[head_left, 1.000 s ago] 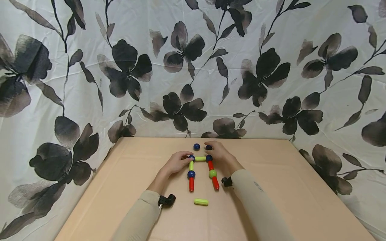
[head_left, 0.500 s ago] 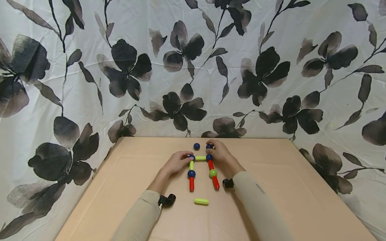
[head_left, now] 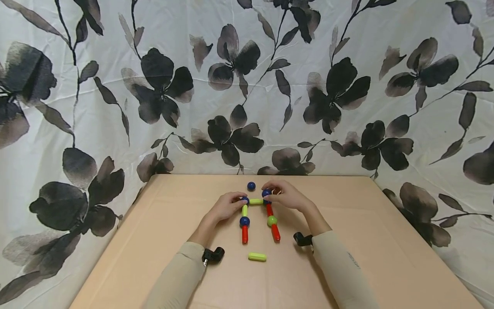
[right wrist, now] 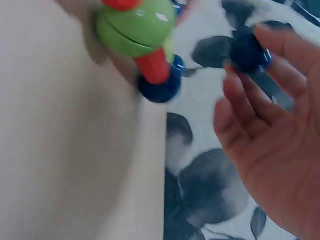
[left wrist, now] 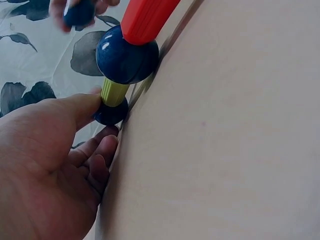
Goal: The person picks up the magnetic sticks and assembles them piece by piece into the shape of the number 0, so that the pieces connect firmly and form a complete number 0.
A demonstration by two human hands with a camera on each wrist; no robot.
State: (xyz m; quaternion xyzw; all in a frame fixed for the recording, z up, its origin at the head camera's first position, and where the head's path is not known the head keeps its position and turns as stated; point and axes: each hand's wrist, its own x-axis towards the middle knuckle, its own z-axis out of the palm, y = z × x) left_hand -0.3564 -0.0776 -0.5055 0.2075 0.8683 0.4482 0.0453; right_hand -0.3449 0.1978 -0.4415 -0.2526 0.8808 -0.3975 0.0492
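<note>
My left hand (head_left: 225, 207) holds the blue ball (left wrist: 111, 113) at the far left corner of a joined chain of rods and balls. From that ball a yellow-green rod (left wrist: 114, 92) leads to another blue ball (left wrist: 127, 55) and a red rod (left wrist: 148, 20). My right hand (head_left: 287, 196) pinches a separate blue ball (right wrist: 248, 53) between thumb and fingers, raised above the chain's far right corner ball (right wrist: 160, 87). Below that corner, a red rod (head_left: 269, 210), a green ball (head_left: 272, 220) and another red rod (head_left: 275, 233) run toward me.
A loose blue ball (head_left: 251, 186) lies near the table's back edge. Nearer to me, a loose yellow-green rod (head_left: 257, 257) lies on the wooden table (head_left: 386, 266). A flower-patterned cloth (head_left: 285, 107) hangs behind.
My right hand has lifted its blue ball from beyond the corner and brought it toward the chain's far right corner. My left hand stays at the far left corner.
</note>
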